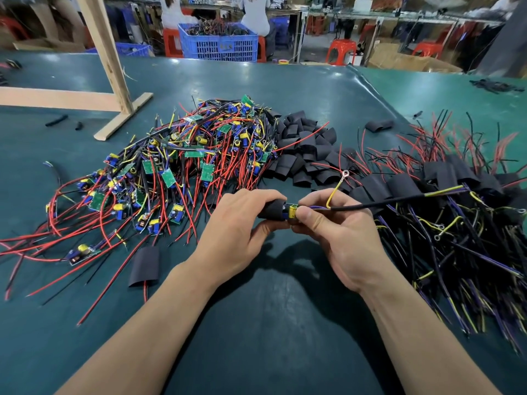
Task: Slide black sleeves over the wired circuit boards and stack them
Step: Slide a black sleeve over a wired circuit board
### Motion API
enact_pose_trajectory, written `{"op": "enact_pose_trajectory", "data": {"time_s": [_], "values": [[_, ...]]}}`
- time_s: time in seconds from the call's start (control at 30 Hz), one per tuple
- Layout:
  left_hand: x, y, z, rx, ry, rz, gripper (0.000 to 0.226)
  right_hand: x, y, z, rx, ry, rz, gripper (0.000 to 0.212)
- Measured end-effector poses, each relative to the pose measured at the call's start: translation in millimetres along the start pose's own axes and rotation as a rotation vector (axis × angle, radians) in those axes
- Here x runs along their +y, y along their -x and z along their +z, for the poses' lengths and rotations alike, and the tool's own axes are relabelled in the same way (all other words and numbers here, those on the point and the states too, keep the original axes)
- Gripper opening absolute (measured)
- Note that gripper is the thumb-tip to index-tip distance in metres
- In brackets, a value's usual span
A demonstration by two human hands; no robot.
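The left hand grips a black sleeve half over the board pinched by the right hand; many bare boards remain on the worktop, while sleeved ones are stacked near its right edge.

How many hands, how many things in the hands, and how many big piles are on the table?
Hands: 2, left hand and right hand.
Held things: 2, black sleeve and wired circuit board.
Piles: 3, bare boards, loose sleeves, sleeved boards.
Total: 7.

Both hands meet at centre, the left hand curled, the right hand pinching with thumb and fingers.
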State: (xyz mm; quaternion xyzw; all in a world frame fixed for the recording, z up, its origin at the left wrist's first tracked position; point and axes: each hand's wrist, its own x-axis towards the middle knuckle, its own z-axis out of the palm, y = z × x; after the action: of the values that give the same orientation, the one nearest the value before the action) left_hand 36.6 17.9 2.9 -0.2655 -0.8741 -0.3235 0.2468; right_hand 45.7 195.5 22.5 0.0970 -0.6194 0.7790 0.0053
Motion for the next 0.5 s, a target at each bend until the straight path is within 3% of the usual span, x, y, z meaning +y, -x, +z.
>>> {"op": "enact_pose_trajectory", "data": {"time_s": [0.1, 0.2, 0.5], "values": [[-3.4, 0.1, -1.6, -0.056, -0.087, 0.011, 0.038, -2.9, 1.2, -4.6, 0.004, 0.229, -0.094, 0.025], [-5.0, -0.3, -3.6, -0.084, -0.166, 0.011, 0.044, -4.0, 2.7, -3.4, -0.009, 0.384, -0.189, 0.019], [4.3, -3.4, -5.0, -0.106, -0.257, 0.026, 0.051, 0.7, 5.2, -0.5, 0.071, 0.508, -0.308, 0.023]]}}
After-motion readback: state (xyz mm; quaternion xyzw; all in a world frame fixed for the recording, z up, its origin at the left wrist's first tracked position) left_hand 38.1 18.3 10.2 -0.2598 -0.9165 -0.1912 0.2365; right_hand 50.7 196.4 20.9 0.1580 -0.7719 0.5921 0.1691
